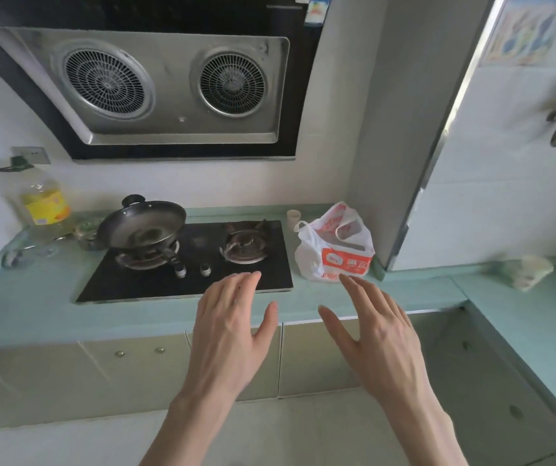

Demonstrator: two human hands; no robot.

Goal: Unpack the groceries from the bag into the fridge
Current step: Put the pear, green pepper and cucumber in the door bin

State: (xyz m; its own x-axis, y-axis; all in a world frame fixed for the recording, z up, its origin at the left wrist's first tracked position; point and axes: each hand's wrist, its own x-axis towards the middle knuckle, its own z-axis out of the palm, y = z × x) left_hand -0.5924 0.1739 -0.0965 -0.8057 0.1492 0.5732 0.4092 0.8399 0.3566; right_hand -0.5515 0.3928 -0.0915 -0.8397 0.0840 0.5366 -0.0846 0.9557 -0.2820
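A white plastic bag (pixel 332 247) with red print stands on the teal counter (pixel 354 294), right of the stove and against a grey pillar. An orange-and-white package shows through its side. My right hand (pixel 375 326) is stretched out flat with straight fingers, its fingertips just short of the bag's lower edge. My left hand (pixel 231 326) is also flat and empty, hovering over the stove's front edge, to the left of the bag. No fridge is in view.
A black gas stove (pixel 199 264) carries a dark wok (pixel 143 227) on its left burner. A range hood (pixel 155 89) hangs above. An oil bottle (pixel 42 205) stands at far left. A small cup (pixel 293 218) sits behind the bag. The counter turns toward me at right.
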